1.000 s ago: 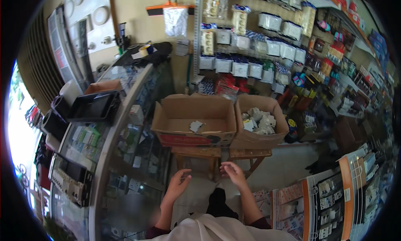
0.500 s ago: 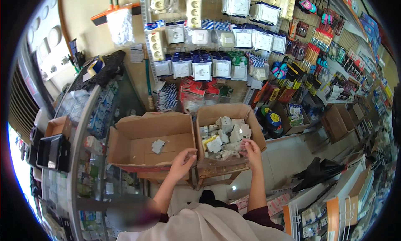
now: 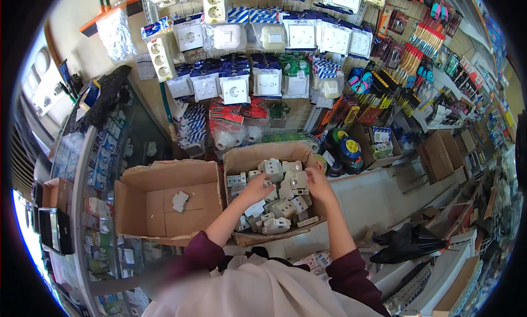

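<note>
A cardboard box holds a heap of white and grey modular circuit breakers. Over its left half, my left hand reaches in with slightly bent fingers, the tips among the breakers. My right hand is inside the right wall, its fingers apart beside a large pale breaker. I see no breaker lifted in either hand, though the fingertips are partly hidden. To the left stands a second cardboard box with a small light-grey breaker piece on its bottom.
A glass display counter runs along the left. Packaged sockets and switches hang on the wall behind the boxes. Round blue-and-yellow reels stand right of the full box. A black umbrella-like bundle lies at the lower right.
Both my hands have moved forward and into the breaker box. The view has shifted, so the boxes appear farther left and more of the breaker heap shows.
</note>
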A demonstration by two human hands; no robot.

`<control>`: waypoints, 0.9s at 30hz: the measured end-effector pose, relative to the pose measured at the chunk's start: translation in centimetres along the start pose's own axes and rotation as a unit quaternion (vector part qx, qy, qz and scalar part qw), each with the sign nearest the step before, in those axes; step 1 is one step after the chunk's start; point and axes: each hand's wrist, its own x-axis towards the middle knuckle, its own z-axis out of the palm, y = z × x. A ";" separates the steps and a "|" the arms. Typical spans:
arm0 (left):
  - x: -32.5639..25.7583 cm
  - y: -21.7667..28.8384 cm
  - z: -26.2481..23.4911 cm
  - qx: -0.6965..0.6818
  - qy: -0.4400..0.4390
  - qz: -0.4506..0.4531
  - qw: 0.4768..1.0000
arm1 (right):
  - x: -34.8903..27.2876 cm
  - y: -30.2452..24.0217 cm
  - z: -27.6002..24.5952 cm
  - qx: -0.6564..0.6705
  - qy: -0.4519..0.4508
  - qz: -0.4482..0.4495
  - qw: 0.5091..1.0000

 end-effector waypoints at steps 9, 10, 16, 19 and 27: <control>4.8 -2.8 5.3 0.198 -0.177 0.041 0.963 | 0.3 1.0 3.0 -0.274 -0.208 0.023 0.939; 5.0 -3.3 5.6 0.223 -0.188 0.043 0.956 | 0.4 1.0 3.4 -0.286 -0.197 0.010 0.938; 4.6 -2.7 5.1 0.230 -0.161 0.075 0.957 | 0.5 1.2 2.7 -0.305 -0.203 -0.038 0.930; 4.8 -2.6 4.9 0.210 -0.157 0.044 0.964 | 0.5 -0.3 1.9 -0.309 -0.170 -0.041 0.935; 4.3 -1.0 2.4 -0.211 -0.016 -0.105 0.972 | 1.5 -7.1 -0.5 -0.073 0.014 -0.056 0.996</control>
